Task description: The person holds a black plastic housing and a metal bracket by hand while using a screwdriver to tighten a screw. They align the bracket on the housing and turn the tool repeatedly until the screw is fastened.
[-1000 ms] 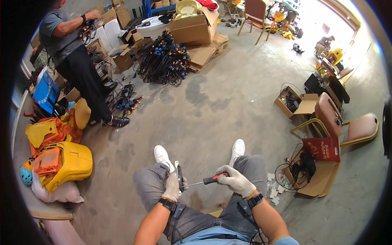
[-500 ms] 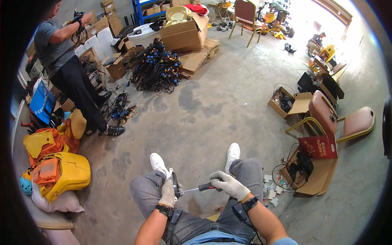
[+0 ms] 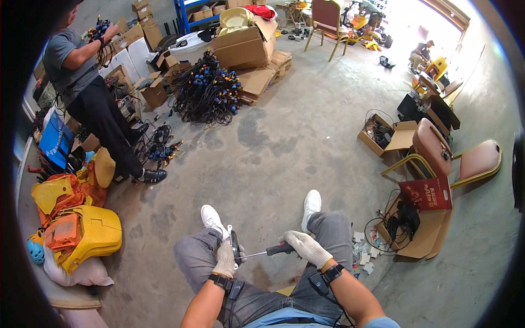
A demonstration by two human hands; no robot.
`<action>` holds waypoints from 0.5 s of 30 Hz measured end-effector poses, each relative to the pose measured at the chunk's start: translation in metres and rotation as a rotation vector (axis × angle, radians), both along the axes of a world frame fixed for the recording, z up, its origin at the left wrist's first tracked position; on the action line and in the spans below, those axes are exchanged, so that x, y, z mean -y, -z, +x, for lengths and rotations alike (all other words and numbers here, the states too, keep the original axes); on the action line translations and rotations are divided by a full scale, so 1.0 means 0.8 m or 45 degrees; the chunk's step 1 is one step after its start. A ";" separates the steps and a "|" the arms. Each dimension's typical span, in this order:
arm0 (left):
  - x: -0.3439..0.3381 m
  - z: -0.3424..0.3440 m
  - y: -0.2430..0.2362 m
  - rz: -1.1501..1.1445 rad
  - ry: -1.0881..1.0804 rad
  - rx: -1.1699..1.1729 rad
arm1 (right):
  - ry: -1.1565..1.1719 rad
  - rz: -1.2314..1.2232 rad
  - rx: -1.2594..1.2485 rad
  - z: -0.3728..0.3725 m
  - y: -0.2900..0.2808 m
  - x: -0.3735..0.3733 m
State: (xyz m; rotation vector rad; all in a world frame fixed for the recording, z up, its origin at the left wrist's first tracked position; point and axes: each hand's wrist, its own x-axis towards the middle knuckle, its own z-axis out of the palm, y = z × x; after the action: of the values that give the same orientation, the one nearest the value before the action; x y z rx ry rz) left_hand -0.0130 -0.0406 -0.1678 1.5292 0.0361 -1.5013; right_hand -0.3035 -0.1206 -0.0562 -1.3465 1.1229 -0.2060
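My left hand (image 3: pixel 225 257), in a pale work glove, grips a dark narrow part (image 3: pixel 235 244) with a silver metal bracket at its ends, held upright above my left thigh. My right hand (image 3: pixel 303 246), also gloved, is closed on a screwdriver (image 3: pixel 279 249) with a black and red handle. Its long metal shaft runs leftward to the part in my left hand; whether the tip sits on a screw is too small to tell. My white shoes (image 3: pixel 211 218) rest on the concrete floor beyond my hands.
A person (image 3: pixel 82 98) stands at left handling cables, beside yellow plastic shells (image 3: pixel 93 235). A cable heap (image 3: pixel 202 87) and cartons (image 3: pixel 240 46) lie ahead. Open boxes (image 3: pixel 377 134), folded-over chairs (image 3: pixel 435 147) and small scraps (image 3: pixel 363 251) line the right. Other people (image 3: pixel 420 54) work near the doorway.
My hands and the held part shift slightly left and down in the picture with the view. My right fingers settle closer round the screwdriver handle. The person's hands at left move among the cables.
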 end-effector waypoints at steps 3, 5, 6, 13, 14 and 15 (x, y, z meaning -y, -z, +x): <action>0.003 -0.003 -0.004 0.022 0.027 0.024 | 0.107 0.059 0.040 0.002 -0.014 -0.002; 0.003 -0.002 -0.002 0.027 0.001 0.019 | 0.100 0.106 0.200 -0.003 -0.013 -0.002; 0.000 -0.002 -0.006 0.005 -0.025 -0.008 | 0.102 0.100 0.200 -0.004 -0.013 -0.002; -0.001 -0.001 0.008 -0.005 0.009 0.049 | 0.153 0.062 0.148 0.007 -0.025 -0.007; 0.000 -0.001 0.004 0.020 0.013 0.040 | 0.149 0.063 0.023 0.008 -0.032 -0.006; 0.001 -0.002 0.000 0.010 0.024 0.036 | 0.160 0.053 0.020 0.007 -0.023 -0.004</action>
State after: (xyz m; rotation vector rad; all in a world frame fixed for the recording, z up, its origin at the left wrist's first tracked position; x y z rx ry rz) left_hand -0.0144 -0.0410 -0.1678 1.5608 0.0107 -1.4959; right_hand -0.2979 -0.1174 -0.0375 -1.2363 1.1937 -0.2827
